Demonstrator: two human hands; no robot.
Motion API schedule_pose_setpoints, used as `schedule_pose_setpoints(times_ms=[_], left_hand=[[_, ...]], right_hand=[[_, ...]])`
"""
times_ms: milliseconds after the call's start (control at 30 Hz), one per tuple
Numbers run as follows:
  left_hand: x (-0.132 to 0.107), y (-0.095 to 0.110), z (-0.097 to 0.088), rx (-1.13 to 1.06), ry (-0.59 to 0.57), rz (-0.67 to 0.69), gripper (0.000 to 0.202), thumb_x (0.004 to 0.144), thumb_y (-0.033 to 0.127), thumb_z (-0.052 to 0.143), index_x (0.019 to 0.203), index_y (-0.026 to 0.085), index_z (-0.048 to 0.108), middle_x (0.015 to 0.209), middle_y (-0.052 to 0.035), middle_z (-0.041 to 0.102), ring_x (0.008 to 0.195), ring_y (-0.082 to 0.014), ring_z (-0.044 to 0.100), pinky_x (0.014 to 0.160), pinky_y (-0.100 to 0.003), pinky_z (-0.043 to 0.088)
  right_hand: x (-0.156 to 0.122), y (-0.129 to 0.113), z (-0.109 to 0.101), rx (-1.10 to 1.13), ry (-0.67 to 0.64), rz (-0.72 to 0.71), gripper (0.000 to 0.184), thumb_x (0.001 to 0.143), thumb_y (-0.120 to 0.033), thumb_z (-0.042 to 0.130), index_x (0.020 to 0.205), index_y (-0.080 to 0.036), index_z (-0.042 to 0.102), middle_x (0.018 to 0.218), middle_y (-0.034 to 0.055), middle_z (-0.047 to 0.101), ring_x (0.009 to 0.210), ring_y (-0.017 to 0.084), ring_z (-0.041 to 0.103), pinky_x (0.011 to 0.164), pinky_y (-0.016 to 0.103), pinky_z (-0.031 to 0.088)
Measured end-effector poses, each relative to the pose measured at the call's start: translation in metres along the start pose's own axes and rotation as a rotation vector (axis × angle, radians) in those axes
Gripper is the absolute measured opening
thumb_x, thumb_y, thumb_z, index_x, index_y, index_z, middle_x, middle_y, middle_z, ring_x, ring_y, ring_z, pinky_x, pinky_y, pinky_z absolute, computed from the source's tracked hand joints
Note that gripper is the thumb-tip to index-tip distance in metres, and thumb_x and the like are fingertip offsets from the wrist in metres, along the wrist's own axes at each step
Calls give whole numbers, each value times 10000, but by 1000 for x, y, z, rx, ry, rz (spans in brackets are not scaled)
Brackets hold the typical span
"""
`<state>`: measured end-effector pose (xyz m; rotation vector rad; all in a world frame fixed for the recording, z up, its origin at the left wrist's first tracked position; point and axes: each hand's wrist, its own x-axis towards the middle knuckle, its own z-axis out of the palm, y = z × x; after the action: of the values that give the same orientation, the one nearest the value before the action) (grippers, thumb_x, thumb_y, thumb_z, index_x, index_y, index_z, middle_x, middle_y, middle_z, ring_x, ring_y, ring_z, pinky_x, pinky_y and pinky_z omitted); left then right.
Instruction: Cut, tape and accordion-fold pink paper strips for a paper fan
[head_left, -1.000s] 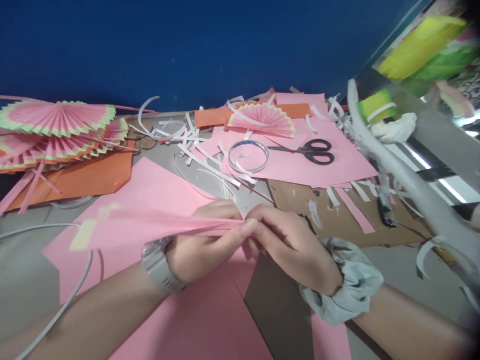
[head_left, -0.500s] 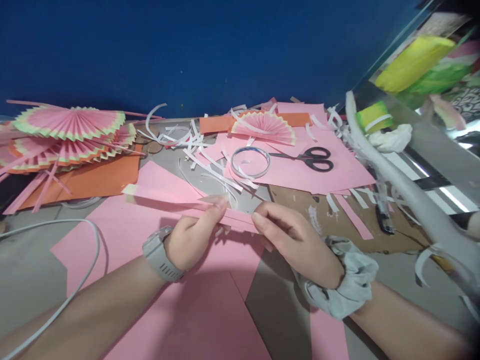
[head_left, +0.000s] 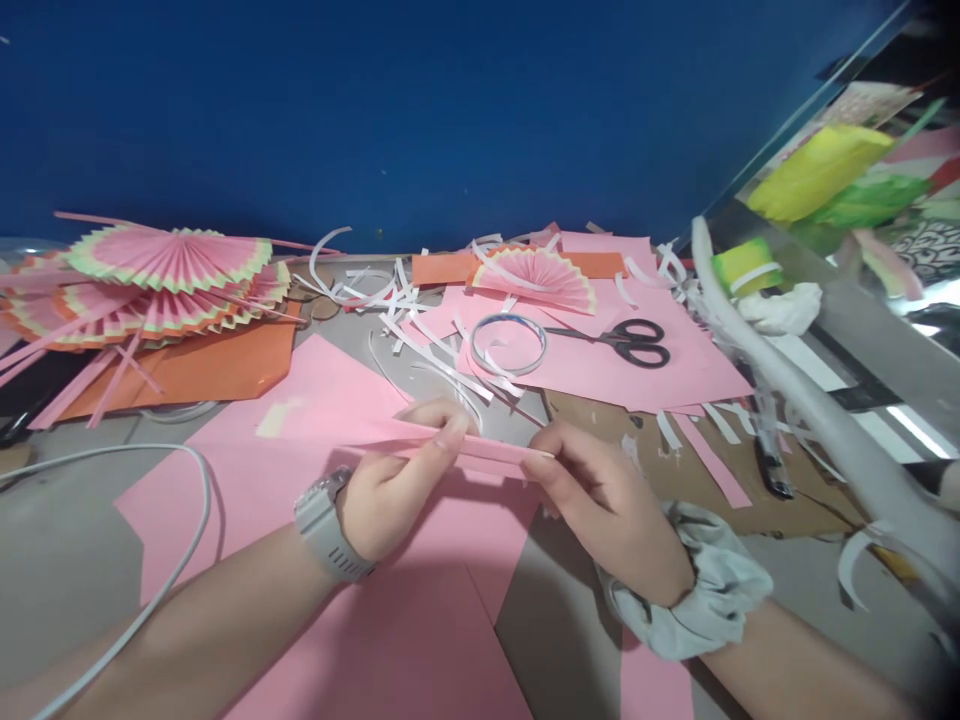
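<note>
My left hand and my right hand both pinch a narrow folded strip of pink paper, held just above a large pink sheet on the table. The strip runs from my right fingertips leftward past my left thumb, and a pale yellow patch shows near its far left end. A grey watch sits on my left wrist. A grey scrunchie is on my right wrist.
Black scissors and a tape ring lie on pink paper beyond my hands. A small pink fan is behind them, with stacked fans on orange paper at the left. White paper strips litter the middle; a white cable curves left.
The folded pink strip has been flattened and drawn out between my fingers. My hands have moved apart along it, and the view has shifted slightly upward.
</note>
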<state>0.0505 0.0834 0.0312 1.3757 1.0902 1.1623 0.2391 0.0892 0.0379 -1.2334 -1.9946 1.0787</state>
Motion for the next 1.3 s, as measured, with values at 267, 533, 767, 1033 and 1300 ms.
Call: schedule_pose_setpoints(times_ms=[267, 533, 767, 1033, 1300], left_hand=[[6, -6, 0, -112, 156, 3, 160, 858, 298, 530, 767, 180, 590, 552, 39, 516, 501, -80, 498, 465, -182, 398], [7, -1, 4, -53, 110, -49, 132, 824, 273, 582, 788, 155, 630, 786, -10, 621, 749, -125, 585, 678, -213, 472], [9, -2, 3, -100, 122, -184, 303, 848, 351, 538, 666, 124, 621, 616, 0, 598, 614, -101, 558, 585, -190, 465], [12, -4, 3, -88, 114, -184, 262, 860, 314, 520, 779, 110, 663, 663, -31, 654, 657, -130, 608, 636, -219, 511], [4, -3, 13, 57, -4, -51, 177, 830, 313, 558, 819, 145, 614, 796, -37, 635, 768, -152, 604, 727, -255, 495]], right_hand=[[5, 0, -1, -35, -31, -21, 164, 934, -277, 393, 869, -216, 529, 781, -24, 565, 726, 105, 524, 666, 221, 381], [6, 2, 0, -39, 38, 29, 126, 904, -297, 473, 828, -245, 558, 740, -51, 589, 679, 91, 542, 600, 197, 389], [7, -1, 2, -101, 38, 22, 152, 909, -293, 467, 798, -218, 540, 735, -40, 579, 697, 95, 529, 641, 206, 376], [9, 2, 4, -247, 34, 3, 173, 920, -272, 430, 781, -205, 508, 722, -20, 557, 698, 129, 508, 666, 254, 355], [8, 2, 6, -281, -40, -101, 186, 928, -279, 422, 817, -199, 548, 763, -14, 593, 732, 126, 531, 701, 254, 354]])
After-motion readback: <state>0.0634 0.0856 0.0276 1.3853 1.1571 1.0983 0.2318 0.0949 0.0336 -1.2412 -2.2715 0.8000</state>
